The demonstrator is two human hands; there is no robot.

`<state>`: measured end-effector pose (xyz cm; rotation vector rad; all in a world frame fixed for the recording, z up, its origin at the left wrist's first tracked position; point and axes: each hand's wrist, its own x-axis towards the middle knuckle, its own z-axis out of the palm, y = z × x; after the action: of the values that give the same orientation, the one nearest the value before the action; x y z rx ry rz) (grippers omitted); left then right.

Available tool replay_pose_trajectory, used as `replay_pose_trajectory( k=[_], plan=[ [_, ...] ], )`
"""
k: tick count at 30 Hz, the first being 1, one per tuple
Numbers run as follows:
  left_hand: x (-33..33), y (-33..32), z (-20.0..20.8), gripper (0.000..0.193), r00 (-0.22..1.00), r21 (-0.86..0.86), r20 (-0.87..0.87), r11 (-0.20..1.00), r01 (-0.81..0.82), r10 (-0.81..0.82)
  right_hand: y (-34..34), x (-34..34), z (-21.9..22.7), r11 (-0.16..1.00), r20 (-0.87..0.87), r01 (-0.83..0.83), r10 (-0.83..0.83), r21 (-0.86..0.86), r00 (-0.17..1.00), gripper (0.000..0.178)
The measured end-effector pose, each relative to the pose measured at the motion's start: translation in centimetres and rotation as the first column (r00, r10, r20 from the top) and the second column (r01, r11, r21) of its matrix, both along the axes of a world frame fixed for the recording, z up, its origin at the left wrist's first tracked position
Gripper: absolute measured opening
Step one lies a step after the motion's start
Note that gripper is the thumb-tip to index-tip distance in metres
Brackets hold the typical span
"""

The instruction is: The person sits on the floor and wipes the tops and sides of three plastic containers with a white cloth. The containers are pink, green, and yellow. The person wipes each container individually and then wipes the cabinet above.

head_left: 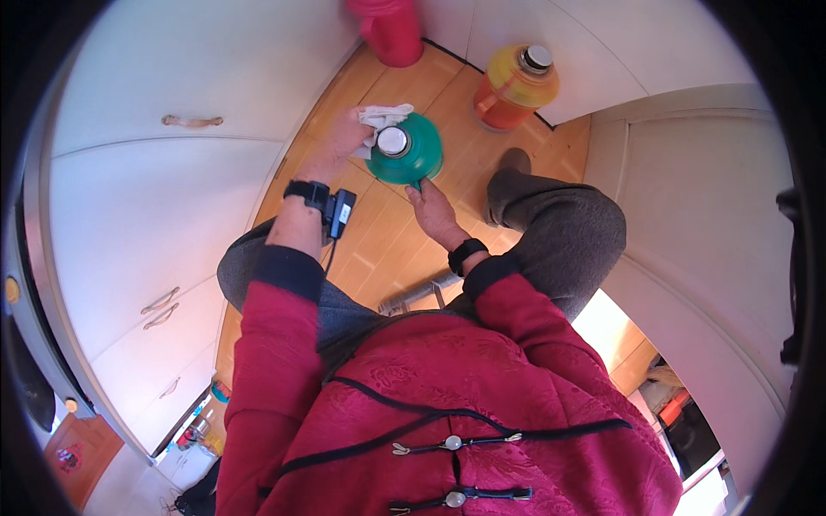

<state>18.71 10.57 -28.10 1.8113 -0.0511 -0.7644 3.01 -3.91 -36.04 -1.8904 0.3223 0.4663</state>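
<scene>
Crimson patterned jacket (404, 365) nearest; beyond it, a green, silver-capped round flask (424, 153) stands upright on wooden floor (372, 228), left hand (346, 138) gripping crumpled white cloth (385, 114) against its far-left side, right hand (434, 213) gripping its near side.

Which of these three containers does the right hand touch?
The green flask; the red container and the yellow-orange flask stand farther off, untouched.

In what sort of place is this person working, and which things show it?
Probably a home, perhaps its kitchen, though I cannot be sure: there is a white cabinet with handles on the left, a wood-look floor, and a household-type green jug.
</scene>
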Motion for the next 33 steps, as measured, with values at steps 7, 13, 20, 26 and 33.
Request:
replay_pose_trajectory(
  k=[7,13,20,26,33],
  plan=[
    [5.1,-2.7,1.9,0.041,0.883,0.130,-0.133,0.876,0.465,-0.450,0.9,0.2,0.3,0.997,-0.038,0.075,-0.074,0.027,0.997,0.038],
    [5.6,-6.5,2.6,0.036,0.547,0.416,0.075,0.525,0.743,-0.834,1.1,0.2,0.5,0.992,-0.069,0.118,-0.114,0.050,0.991,0.036],
    [5.3,-8.3,2.5,0.038,0.437,0.405,0.026,0.409,0.818,-0.899,1.4,0.2,0.4,0.984,-0.097,0.160,-0.152,0.082,0.984,0.036],
    [5.5,-5.4,1.4,0.033,0.861,0.227,-0.065,0.833,0.505,-0.504,1.9,-0.1,-1.0,0.954,-0.130,0.235,-0.213,0.184,0.968,0.034],
    [1.6,-0.2,-2.3,0.022,0.905,0.186,0.396,0.979,0.087,-0.156,2.1,0.2,-0.4,0.958,-0.132,0.251,-0.234,0.141,0.963,0.035]
  ],
)
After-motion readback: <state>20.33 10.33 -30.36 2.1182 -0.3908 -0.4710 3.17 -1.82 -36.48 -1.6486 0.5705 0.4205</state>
